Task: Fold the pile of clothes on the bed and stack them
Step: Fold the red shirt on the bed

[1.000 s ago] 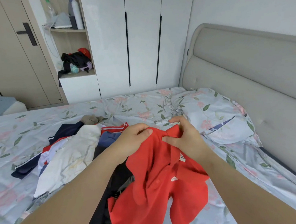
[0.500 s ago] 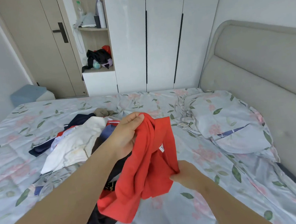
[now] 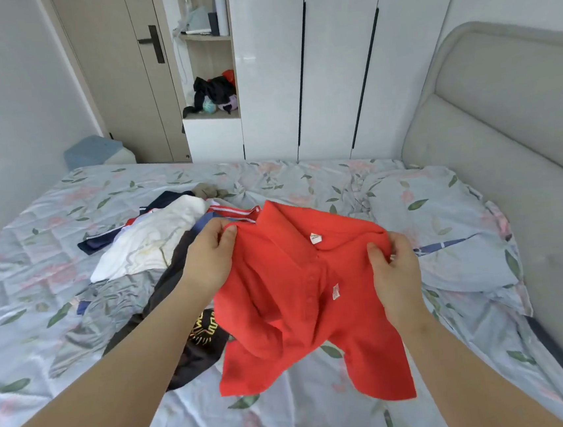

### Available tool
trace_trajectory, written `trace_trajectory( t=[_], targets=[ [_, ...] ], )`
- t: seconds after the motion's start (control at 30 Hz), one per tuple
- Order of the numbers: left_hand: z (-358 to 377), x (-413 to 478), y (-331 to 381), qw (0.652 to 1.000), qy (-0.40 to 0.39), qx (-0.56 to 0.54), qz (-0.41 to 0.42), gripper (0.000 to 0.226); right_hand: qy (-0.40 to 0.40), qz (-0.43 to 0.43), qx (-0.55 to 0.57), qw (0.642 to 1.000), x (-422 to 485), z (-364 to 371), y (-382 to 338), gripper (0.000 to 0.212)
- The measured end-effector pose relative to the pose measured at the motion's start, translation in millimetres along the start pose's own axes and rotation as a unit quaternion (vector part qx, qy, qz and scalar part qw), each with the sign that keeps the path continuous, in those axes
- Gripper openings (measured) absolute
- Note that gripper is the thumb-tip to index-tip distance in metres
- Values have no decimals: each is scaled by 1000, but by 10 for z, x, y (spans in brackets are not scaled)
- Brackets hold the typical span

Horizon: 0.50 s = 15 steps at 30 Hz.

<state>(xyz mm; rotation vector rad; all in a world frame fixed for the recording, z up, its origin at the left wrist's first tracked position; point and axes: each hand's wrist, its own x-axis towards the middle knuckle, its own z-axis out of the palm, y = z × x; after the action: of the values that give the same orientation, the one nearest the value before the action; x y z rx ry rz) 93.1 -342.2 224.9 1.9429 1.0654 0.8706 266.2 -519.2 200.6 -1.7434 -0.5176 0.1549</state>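
Note:
A red polo shirt (image 3: 302, 300) hangs spread between both hands above the bed, collar up, its white neck label showing. My left hand (image 3: 208, 258) pinches the shirt's left shoulder. My right hand (image 3: 395, 271) grips the right shoulder. Behind and left of the shirt lies the pile of clothes (image 3: 152, 239): a white garment on top, navy and red-striped pieces, and a black garment with a yellow print (image 3: 196, 338) partly hidden under my left forearm.
The bed (image 3: 41, 305) has a pale floral sheet. A matching pillow (image 3: 445, 218) lies to the right against the grey padded headboard (image 3: 514, 142). White wardrobes (image 3: 327, 64), an open shelf with clutter and a door stand beyond the bed.
My right hand has risen from the shirt's lower edge to its right shoulder. The shirt, bunched and hanging from my left hand before, is now opened out with the collar facing me.

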Motion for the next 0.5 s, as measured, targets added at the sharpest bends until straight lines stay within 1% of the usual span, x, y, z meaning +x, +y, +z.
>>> trace_trajectory(
  t=[0.07,0.1,0.13,0.17,0.2,0.27,0.37,0.43,0.47,0.5],
  targets=[
    [-85,-51,-2,999,-6,50,10,17,6,-38,-43,998,-20,-47,-57,19],
    [-131,-74,16,999,-19,48,17,18,16,-52,-51,997,-43,-71,-100,21],
    [-178,-90,44,999,-32,8,15,21,29,-61,-42,997,-70,-90,-160,21],
    [-235,-106,100,997,-45,-64,2,24,42,-68,-22,997,-97,-104,-248,20],
    [-305,-113,170,989,-54,-139,-18,25,51,-72,3,996,-113,-115,-346,18],
    [-502,-106,343,968,-58,-242,-44,26,62,-92,44,993,-142,-137,-617,13],
    [-847,-96,615,933,-64,-353,-26,26,79,-150,90,981,-224,-211,-1104,9],
    [-1055,-75,723,912,-71,-403,-4,24,81,-198,114,970,-306,-297,-1379,16],
    [-1125,-62,747,912,-73,-404,3,24,73,-213,101,969,-334,-339,-1471,17],
    [-1165,-36,731,923,-72,-378,7,24,53,-215,56,974,-347,-375,-1527,15]
  ],
)
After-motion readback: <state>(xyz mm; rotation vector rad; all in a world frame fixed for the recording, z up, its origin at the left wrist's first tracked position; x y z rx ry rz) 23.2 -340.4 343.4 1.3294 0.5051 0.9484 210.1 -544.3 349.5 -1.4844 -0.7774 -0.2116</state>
